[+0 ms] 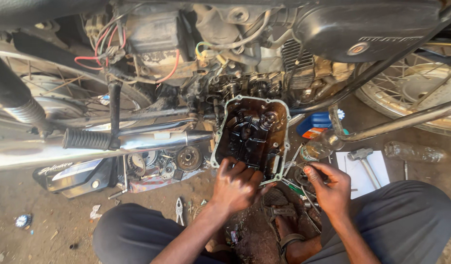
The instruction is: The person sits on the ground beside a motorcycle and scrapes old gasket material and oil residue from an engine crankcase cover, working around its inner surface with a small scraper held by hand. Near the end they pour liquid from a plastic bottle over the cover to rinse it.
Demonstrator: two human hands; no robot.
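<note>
While you squat on the oil-stained dirt ground (35, 195) beside the motorcycle (196, 63), your left hand (237, 186) grips the lower edge of the oily engine cover (252, 134) at its twelve o'clock; your right hand (330, 188) pinches small parts at its ten o'clock.

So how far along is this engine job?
Done: the engine cover is off the motorcycle engine, with gears exposed and clutch parts laid on the ground. In hand: the left hand holds the cover; the right hand reaches among small parts. Left: everything looks unassembled.
</note>
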